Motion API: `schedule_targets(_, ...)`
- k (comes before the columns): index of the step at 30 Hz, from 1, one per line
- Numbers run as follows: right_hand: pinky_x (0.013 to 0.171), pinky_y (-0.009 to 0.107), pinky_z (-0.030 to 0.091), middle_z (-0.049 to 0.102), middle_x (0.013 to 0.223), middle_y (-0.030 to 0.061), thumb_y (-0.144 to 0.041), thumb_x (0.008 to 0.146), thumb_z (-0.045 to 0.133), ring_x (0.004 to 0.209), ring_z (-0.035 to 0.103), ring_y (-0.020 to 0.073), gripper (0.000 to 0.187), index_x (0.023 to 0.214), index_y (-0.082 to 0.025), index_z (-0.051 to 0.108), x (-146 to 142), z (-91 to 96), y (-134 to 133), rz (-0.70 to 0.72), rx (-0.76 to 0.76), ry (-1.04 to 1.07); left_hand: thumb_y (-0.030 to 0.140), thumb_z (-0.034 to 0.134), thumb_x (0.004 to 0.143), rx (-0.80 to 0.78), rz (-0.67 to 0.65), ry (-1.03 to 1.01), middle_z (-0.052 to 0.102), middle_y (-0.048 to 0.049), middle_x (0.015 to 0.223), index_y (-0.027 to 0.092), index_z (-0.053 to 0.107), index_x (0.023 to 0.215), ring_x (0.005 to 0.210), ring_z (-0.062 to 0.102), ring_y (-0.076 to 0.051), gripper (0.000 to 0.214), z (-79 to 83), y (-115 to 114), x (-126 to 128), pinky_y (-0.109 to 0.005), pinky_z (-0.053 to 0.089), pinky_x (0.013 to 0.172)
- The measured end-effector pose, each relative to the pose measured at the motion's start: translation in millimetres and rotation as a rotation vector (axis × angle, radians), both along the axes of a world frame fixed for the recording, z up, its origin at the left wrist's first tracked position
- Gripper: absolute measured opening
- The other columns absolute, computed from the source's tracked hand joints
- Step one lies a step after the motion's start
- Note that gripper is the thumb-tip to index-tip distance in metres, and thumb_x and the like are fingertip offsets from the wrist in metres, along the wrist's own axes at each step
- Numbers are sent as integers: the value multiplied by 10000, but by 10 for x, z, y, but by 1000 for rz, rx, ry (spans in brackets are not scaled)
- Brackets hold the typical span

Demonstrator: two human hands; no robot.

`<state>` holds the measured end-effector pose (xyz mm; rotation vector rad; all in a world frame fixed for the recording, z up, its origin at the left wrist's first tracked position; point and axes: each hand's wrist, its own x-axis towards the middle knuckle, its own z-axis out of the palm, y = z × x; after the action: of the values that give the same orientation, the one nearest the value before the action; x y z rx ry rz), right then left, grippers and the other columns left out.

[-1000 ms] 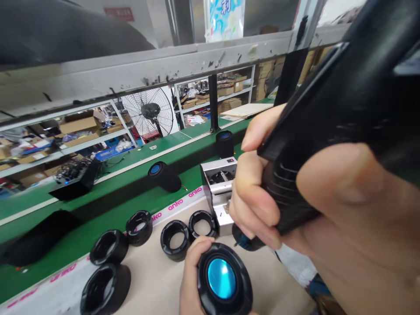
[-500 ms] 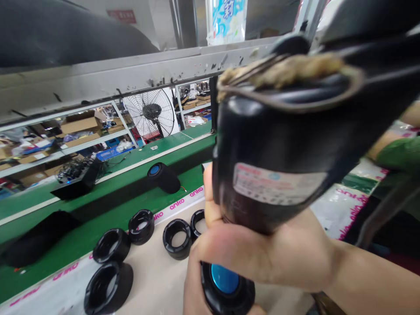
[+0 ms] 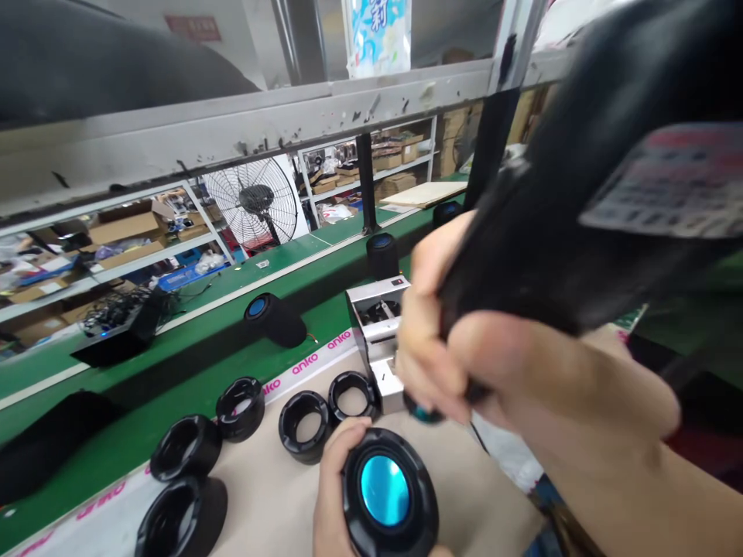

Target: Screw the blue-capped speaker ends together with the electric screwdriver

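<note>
Since the earlier frame, the black electric screwdriver (image 3: 546, 232) has swung up and to the right, and the right hand (image 3: 522, 363) has moved off the speaker, whose round blue face now shows in full. The right hand's fingers (image 3: 426, 340) are curled closed around the screwdriver's body, with its paper label (image 3: 667, 182) tilted toward the upper right. A small dark piece with a blue glint (image 3: 423, 415) shows below those fingers, but it is too hidden to identify. The left hand (image 3: 333, 487) is closed around the side of the black speaker (image 3: 386, 491), holding it just above the beige work mat (image 3: 464, 480). Nearby, five black rubber rings (image 3: 305, 425) sit on the mat, beside a metal box (image 3: 377, 325) and below the green conveyor belt (image 3: 174, 344). The main risk seems to be the one-handed grip: a heavy tool held this high could slip or swing into the metal box. The speaker could also roll out of the left hand and knock the rings. If the screwdriver's tip came down off-line, it might scratch the shiny blue face.
</note>
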<state>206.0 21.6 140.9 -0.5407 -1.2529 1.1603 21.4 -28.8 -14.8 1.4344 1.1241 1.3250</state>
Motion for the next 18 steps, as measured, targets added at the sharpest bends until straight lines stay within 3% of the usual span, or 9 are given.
schedule_targets(2, 415, 271, 392, 550, 534, -48, -488, 815, 972, 389, 466, 113, 453, 748, -211, 619, 71, -165, 80, -234, 55, 37, 488, 861, 912, -58, 8, -28, 848, -113, 1254, 258, 817, 1156, 1263, 793, -405, 338, 7, 88, 5, -571, 617, 1174)
schedule_targets(4, 414, 266, 408, 549, 501, -44, -432, 805, 980, 375, 476, 116, 435, 716, -205, 619, 123, -352, 186, -362, 35, 26, 506, 723, 1031, -93, 12, -33, 869, -115, 1159, 246, 847, 1090, 1163, 834, -388, 293, 1, 178, 12, -582, 654, 1118)
schedule_targets(9, 381, 235, 429, 552, 455, -34, -439, 713, 1019, 358, 481, 119, 466, 772, -208, 619, 180, -638, 360, -406, -89, 6, 521, 711, 1046, -124, 21, -20, 885, -99, 1054, 240, 869, 981, 1099, 860, -366, 329, -57, 295, 2, -536, 697, 1056)
schedule_targets(13, 381, 245, 432, 563, 462, -28, -444, 704, 1025, 370, 479, 124, 485, 791, -220, 603, 218, -672, 371, -364, -135, -9, 529, 720, 1036, -124, 11, -15, 894, -95, 1054, 231, 870, 1016, 1052, 867, -343, 334, -44, 288, -21, -484, 729, 990)
schedule_targets(18, 390, 251, 405, 559, 474, -36, -482, 723, 1006, 363, 480, 124, 488, 787, -212, 605, 242, -685, 378, -418, -92, 16, 470, 659, 1079, -103, 3, -18, 891, -75, 1117, 249, 848, 1016, 1127, 855, -318, 298, -3, 242, -38, -441, 717, 1028)
